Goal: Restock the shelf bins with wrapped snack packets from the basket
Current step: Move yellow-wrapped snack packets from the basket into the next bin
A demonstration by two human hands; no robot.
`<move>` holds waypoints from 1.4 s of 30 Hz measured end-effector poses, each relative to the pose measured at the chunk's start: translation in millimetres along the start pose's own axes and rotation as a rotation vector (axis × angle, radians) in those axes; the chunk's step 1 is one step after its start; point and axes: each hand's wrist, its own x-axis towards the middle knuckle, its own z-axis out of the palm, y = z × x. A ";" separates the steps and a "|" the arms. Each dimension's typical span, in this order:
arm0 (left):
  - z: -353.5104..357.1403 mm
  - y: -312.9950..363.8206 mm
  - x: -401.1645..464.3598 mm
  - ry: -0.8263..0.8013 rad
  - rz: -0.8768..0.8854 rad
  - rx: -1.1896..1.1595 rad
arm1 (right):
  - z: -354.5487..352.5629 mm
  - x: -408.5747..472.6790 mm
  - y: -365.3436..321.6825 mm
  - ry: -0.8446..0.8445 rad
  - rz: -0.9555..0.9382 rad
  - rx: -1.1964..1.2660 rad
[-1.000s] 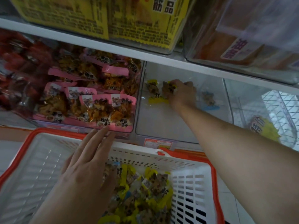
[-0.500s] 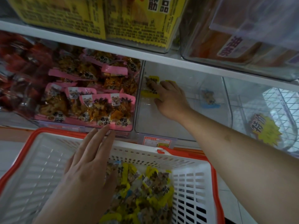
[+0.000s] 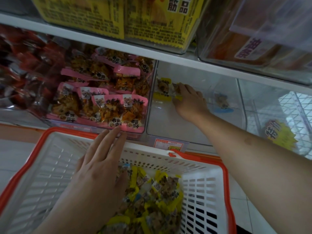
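A white basket (image 3: 50, 168) with an orange rim sits below the shelf and holds a heap of yellow-wrapped snack packets (image 3: 152, 191). My left hand (image 3: 101, 166) hovers over the basket with straight fingers that reach past its far rim, holding nothing. My right hand (image 3: 189, 100) is inside the clear shelf bin (image 3: 168, 125). Its fingers lie on a yellow packet (image 3: 176, 87), with the thumb beside the packet's yellow edge. Another yellow packet (image 3: 163, 89) lies just left of it. A blue-edged packet (image 3: 221, 103) lies at the bin's right side.
Left of the clear bin is a bin full of pink-wrapped packets (image 3: 101, 105), with red packets (image 3: 25, 65) further left. Yellow boxes (image 3: 118, 16) and clear tubs stand on the shelf above. A wire rack with a yellow star tag (image 3: 278, 134) is at the right.
My right hand slid a little to the right inside the clear bin, uncovering more of the second yellow packet. My left hand stayed over the basket.
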 end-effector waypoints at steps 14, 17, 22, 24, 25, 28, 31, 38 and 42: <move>-62.4 -25.2 -22.2 0.251 -0.116 -0.127 | -40.9 -220.5 -65.2 0.116 -0.429 0.280; -68.5 -49.0 -39.2 0.219 -0.327 -0.092 | -5.3 -250.0 -87.0 -0.356 -0.379 0.024; -62.4 -63.3 -51.0 0.014 -0.553 -0.061 | 81.2 -239.8 -86.5 -0.701 -0.179 -0.105; -60.6 -65.8 -52.7 0.016 -0.530 -0.035 | 107.6 -233.7 -86.0 -0.643 -0.153 -0.076; -60.4 -66.8 -53.3 0.022 -0.523 -0.030 | 120.1 -231.2 -87.9 -0.603 -0.151 -0.073; -57.9 -68.4 -51.9 0.030 -0.527 -0.026 | 154.0 -223.8 -97.0 -0.498 -0.144 -0.163; -59.1 -67.4 -45.9 -0.009 -0.567 -0.071 | 171.0 -220.0 -105.1 -0.414 -0.151 -0.222; -75.5 -66.0 -37.6 0.139 -0.591 -0.109 | 131.4 -223.2 -122.2 -0.418 -0.203 -0.030; -91.5 -38.6 -40.8 0.285 -0.432 -0.239 | 61.3 -236.1 -133.3 -0.312 -0.221 0.239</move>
